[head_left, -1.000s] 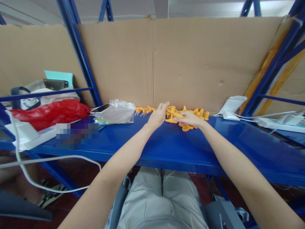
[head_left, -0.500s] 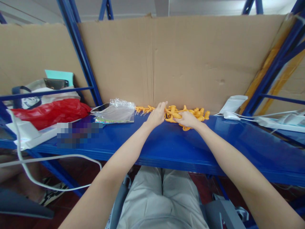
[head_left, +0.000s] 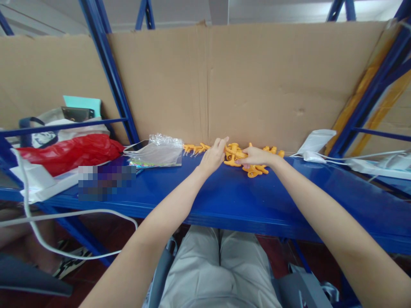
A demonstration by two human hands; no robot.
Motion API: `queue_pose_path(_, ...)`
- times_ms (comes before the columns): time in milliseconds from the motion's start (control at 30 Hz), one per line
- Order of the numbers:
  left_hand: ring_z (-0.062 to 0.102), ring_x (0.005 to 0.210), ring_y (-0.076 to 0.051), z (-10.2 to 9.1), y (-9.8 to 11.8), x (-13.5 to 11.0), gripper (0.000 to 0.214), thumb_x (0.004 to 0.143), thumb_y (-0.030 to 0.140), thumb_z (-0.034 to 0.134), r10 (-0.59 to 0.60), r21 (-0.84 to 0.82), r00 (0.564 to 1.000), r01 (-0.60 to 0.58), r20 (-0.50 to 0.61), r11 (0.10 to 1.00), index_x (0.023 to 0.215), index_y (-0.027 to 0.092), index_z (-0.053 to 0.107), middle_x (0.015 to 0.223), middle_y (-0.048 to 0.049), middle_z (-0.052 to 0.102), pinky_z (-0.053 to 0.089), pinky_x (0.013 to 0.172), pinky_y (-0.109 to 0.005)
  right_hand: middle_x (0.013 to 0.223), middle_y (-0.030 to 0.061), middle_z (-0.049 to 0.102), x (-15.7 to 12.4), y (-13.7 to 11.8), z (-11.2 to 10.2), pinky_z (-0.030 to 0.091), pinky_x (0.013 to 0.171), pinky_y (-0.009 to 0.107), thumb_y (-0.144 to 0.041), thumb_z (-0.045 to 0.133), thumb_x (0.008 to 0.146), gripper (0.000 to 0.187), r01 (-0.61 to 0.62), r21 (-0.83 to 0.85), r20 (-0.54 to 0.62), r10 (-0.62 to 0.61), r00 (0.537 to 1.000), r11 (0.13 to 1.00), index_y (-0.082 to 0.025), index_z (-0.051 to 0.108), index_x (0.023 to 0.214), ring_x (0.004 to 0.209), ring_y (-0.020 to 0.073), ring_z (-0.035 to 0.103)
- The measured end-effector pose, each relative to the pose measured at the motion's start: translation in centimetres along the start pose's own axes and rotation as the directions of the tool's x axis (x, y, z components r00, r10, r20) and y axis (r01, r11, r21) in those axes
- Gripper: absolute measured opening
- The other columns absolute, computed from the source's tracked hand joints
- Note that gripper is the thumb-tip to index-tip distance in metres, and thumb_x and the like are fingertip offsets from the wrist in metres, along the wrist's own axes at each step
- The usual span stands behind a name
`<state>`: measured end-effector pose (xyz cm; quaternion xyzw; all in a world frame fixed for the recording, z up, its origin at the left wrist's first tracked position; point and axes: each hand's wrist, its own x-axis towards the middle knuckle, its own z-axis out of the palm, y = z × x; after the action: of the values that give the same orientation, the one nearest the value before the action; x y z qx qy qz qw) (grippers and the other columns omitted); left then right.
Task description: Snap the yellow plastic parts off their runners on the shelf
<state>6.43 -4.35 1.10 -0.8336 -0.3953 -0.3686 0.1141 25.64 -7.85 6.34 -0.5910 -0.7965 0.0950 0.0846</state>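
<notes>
Several orange plastic pieces with branching, rounded shapes lie along the back of the blue shelf top. My left hand [head_left: 213, 158] is closed at the left side of the larger pieces, its fingers curled on an orange plastic piece [head_left: 233, 148]; its grip is partly hidden. Just to its right, my right hand [head_left: 255, 156] has thumb and fingers closed on the same cluster, and part of what it grips is hidden. In front of the right hand lies a loose orange piece [head_left: 252, 172]. Smaller thin orange pieces [head_left: 194, 148] sit left of my left hand.
A clear plastic bag [head_left: 160, 152] lies to the left, with a red bag [head_left: 77, 146] and a white power strip beyond it. White cables [head_left: 313, 157] lie on the right. A cardboard panel [head_left: 250, 81] stands behind the blue shelf [head_left: 224, 201], between blue uprights.
My right hand has shifted slightly and changed its hold, with its thumb now lower. Orange pieces below it have spread a little. The left hand stays nearly in place.
</notes>
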Motion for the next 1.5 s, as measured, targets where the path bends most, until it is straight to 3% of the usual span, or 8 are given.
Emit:
queue_pose_path(233,0.065,0.110,-0.023,-1.1,1.1,-0.1,0.057,0.088,0.008,0.043,-0.089,0.087,0.996,0.086,0.025,0.992,0.143,0.020,0.038,0.135,-0.0147,0.053,0.054,0.088,-0.033,0.065,0.0074,0.069,0.3,-2.4,-2.0,0.049,0.062,0.028,-0.034,0.065,0.077,0.022,0.017,-0.039,0.275,-0.005,0.961,0.999,-0.014,0.067,0.067,0.060,0.0170,0.064)
queue_pose_path(433,0.069,0.105,-0.026,-1.8,2.0,0.0,0.060,0.093,0.015,0.042,-0.272,0.282,0.960,0.244,0.063,0.928,0.151,0.017,0.028,0.142,-0.0196,0.049,0.055,0.086,-0.036,0.064,0.0104,0.070,1.7,-3.9,-1.3,0.046,0.056,0.025,-0.016,0.054,0.074,0.022,0.008,-0.316,0.132,0.035,0.991,0.949,-0.008,0.074,0.074,0.058,0.0171,0.065)
queue_pose_path(733,0.070,0.107,-0.028,-1.6,1.9,0.4,0.045,0.094,0.010,0.035,-0.440,0.280,0.892,0.397,0.107,0.874,0.139,0.012,0.038,0.127,-0.0217,0.061,0.055,0.088,-0.037,0.103,0.0211,0.075,3.3,-4.6,-0.3,0.050,0.065,0.031,-0.020,0.060,0.074,0.037,-0.022,-0.515,-0.035,0.004,0.999,0.857,-0.008,0.077,0.104,0.090,0.0294,0.073)
queue_pose_path(933,0.068,0.111,-0.029,-1.9,1.5,0.3,0.044,0.091,0.009,0.042,-0.532,0.171,0.821,0.505,0.209,0.846,0.134,0.007,0.033,0.116,-0.0237,0.068,0.052,0.091,-0.036,0.100,0.0200,0.076,2.7,-5.9,0.0,0.048,0.077,0.034,-0.018,0.057,0.084,0.032,0.029,-0.672,-0.158,-0.180,0.971,0.740,-0.013,0.075,0.109,0.102,0.0306,0.070)
queue_pose_path(1100,0.068,0.111,-0.029,-1.7,0.6,-0.1,0.040,0.091,0.016,0.049,-0.542,0.102,0.790,0.537,0.287,0.837,0.128,0.008,0.037,0.119,-0.0257,0.068,0.052,0.088,-0.034,0.100,0.0211,0.075,2.4,-6.5,0.5,0.043,0.083,0.039,-0.006,0.043,0.090,0.033,0.110,-0.758,-0.113,-0.296,0.948,0.642,-0.010,0.075,0.100,0.103,0.0304,0.070)
queue_pose_path(1200,0.067,0.114,-0.029,-1.6,0.5,-0.1,0.038,0.092,0.018,0.048,-0.536,0.143,0.809,0.517,0.242,0.844,0.127,0.009,0.039,0.119,-0.0244,0.067,0.052,0.090,-0.035,0.100,0.0207,0.075,2.5,-6.1,0.2,0.045,0.080,0.036,-0.017,0.055,0.089,0.023,0.114,-0.688,-0.086,-0.238,0.968,0.716,-0.009,0.075,0.098,0.099,0.0300,0.070)
queue_pose_path(1333,0.068,0.111,-0.028,-1.7,1.0,0.1,0.037,0.094,0.015,0.041,-0.499,0.193,0.855,0.471,0.140,0.861,0.131,0.012,0.040,0.115,-0.0200,0.068,0.053,0.091,-0.037,0.078,0.0124,0.075,2.6,-5.5,-1.0,0.049,0.066,0.029,-0.030,0.061,0.086,0.024,0.118,-0.331,0.193,-0.055,0.980,0.936,-0.011,0.074,0.080,0.073,0.0214,0.071)
queue_pose_path(1500,0.069,0.106,-0.026,-2.0,1.8,0.3,0.048,0.093,0.010,0.037,-0.415,0.189,0.906,0.395,0.078,0.899,0.140,0.016,0.038,0.122,-0.0159,0.065,0.052,0.094,-0.040,0.068,0.0080,0.071,2.5,-4.7,-1.5,0.051,0.059,0.028,-0.022,0.060,0.079,0.017,0.037,-0.160,0.277,0.008,0.961,0.986,-0.012,0.072,0.073,0.059,0.0175,0.066)
